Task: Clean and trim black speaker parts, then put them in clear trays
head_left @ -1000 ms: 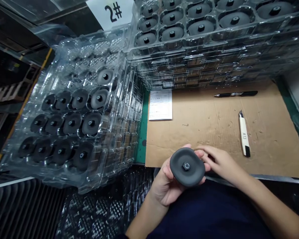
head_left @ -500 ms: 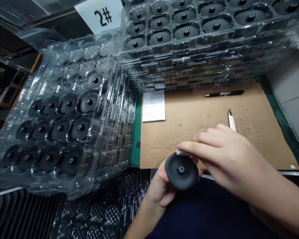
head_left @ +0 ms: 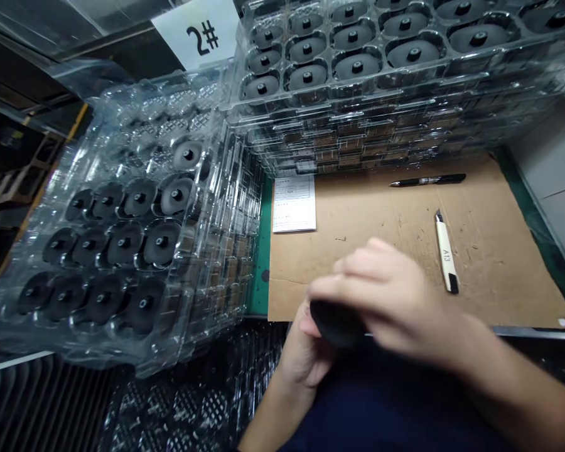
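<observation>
In my left hand (head_left: 304, 358), low in front of my body, is a round black dished part (head_left: 336, 323), with the fingers wrapped about its left edge and underside. My right hand (head_left: 386, 292) is curled over the top of that part and covers most of it, including the central stud. Its fingers are closed and smeared by motion, so whatever is between them is hidden. Similar black parts (head_left: 162, 242) sit in the pockets of a clear plastic tray (head_left: 179, 307) to the left.
More filled clear trays (head_left: 358, 107) are stacked at the back. On the cardboard sheet (head_left: 339, 263) lie a printed paper slip (head_left: 294, 204), a black pen (head_left: 428, 180) and a white utility knife (head_left: 446, 251). A sign marked 2# (head_left: 200, 31) stands behind.
My right hand has moved left and down over the black part, covering its stud. The small white piece earlier under its fingertips is out of sight. The utility knife is now uncovered.
</observation>
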### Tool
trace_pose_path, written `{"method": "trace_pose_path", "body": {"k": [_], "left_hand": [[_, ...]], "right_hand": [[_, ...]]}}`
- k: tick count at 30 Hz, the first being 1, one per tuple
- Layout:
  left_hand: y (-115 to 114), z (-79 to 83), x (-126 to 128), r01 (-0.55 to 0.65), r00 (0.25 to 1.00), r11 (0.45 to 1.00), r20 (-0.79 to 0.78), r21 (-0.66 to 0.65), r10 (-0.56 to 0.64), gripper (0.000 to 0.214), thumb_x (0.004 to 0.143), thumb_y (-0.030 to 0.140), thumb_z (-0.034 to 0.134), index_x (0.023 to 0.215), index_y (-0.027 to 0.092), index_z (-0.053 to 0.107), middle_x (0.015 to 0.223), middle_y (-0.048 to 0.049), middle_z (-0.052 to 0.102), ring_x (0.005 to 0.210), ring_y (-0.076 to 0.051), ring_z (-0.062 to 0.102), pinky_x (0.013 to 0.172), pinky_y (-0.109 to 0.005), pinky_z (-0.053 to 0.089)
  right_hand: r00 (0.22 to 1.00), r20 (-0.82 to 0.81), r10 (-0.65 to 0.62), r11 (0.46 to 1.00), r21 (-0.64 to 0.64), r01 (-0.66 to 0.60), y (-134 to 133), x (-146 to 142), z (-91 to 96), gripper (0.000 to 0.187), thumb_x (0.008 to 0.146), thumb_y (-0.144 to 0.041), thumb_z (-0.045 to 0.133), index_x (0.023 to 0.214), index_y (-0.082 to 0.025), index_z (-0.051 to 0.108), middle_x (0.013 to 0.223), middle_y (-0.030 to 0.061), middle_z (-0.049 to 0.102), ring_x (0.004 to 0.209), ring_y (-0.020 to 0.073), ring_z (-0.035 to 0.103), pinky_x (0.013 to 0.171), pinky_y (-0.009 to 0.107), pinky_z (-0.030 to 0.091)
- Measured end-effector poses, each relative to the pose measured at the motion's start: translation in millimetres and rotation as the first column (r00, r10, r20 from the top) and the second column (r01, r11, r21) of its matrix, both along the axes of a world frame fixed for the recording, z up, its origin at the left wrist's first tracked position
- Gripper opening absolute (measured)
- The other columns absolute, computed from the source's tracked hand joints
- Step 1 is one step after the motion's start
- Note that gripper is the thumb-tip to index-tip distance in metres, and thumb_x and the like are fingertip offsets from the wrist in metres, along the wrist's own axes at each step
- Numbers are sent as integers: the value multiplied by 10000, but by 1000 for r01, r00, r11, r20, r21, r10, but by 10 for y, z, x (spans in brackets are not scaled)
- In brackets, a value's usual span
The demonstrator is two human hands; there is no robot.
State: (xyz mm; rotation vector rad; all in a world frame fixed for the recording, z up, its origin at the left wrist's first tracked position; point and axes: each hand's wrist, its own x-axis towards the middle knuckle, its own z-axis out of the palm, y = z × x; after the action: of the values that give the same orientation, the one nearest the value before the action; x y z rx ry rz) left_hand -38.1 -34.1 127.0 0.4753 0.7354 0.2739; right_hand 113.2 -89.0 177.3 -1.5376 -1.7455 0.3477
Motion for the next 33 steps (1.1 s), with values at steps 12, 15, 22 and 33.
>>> {"method": "trace_pose_path", "body": {"k": [12, 15, 22, 33], "left_hand": [[86, -21, -78, -66, 982, 995, 174, -68, 77, 645, 590, 438, 757, 1182, 254, 578, 1219, -75, 603, 1089, -289, 582, 932, -360, 462], [37, -26, -25, -92, 985, 995, 143, -47, 98, 626, 621, 419, 747, 1198, 263, 564, 1250, -68, 580, 1124, -292, 557, 962, -371, 439], [50, 23, 14, -102, 994, 994, 49, 39, 100, 501, 693, 302, 744, 1164, 245, 585, 1168, -59, 632, 1089, -241, 582, 964, -333, 443], [148, 111, 7, -43, 994, 993, 108, 109, 31, 722, 573, 370, 806, 1236, 263, 541, 1164, -75, 629, 1051, -263, 592, 941, -359, 456]], "right_hand": [[859, -151, -490, 782, -511, 356, -485, -24, -1130, 274, 886, -342, 452, 1008, -228, 670, 884, 26, 690, 767, 163, 639, 664, 273, 498], [807, -169, -566, 777, -437, 454, -377, -31, -766, 265, 889, -322, 470, 1099, -256, 618, 997, 17, 660, 755, 139, 609, 661, 259, 487], [957, -236, -167, 986, -43, 162, -165, -349, -55, 317, 859, -92, 467, 1161, -159, 538, 955, 58, 614, 865, 145, 546, 801, 298, 459], [981, -191, -22, 999, -51, 12, -263, -222, -129, 305, 855, -74, 469, 1144, -136, 541, 879, 52, 598, 800, 132, 515, 727, 278, 437]]}}
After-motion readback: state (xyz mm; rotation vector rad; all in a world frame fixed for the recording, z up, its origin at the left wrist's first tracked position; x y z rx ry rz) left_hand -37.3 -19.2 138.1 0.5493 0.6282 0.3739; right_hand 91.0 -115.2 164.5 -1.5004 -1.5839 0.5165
